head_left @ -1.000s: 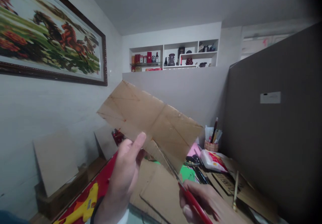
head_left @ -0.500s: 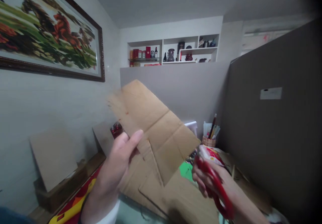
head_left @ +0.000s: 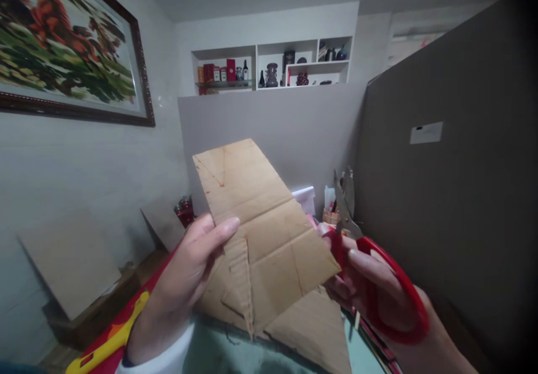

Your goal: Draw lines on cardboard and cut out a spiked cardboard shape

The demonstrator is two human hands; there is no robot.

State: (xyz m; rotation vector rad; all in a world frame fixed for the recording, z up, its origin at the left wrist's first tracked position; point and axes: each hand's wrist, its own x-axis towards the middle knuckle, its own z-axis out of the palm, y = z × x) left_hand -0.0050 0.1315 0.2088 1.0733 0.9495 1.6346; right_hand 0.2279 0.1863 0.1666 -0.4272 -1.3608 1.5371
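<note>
A creased piece of brown cardboard is held up in front of me, tilted, with thin reddish lines on its surface. My left hand pinches its left edge, thumb on the near face. In my right hand is a pair of red-handled scissors, fingers through the loops. Their metal blades point upward and are spread apart, to the right of the cardboard. The right fingers are close to the cardboard's lower right corner; whether they touch it I cannot tell. Below lies another cardboard sheet.
A yellow-handled tool lies on a red surface at the lower left. Boards lean against the left wall. A pen holder stands behind the scissors. Grey partitions rise at the back and on the right.
The scissors have turned upward and their blades now show spread beside the cardboard. The cardboard has turned a little in my left hand, and my view has shifted.
</note>
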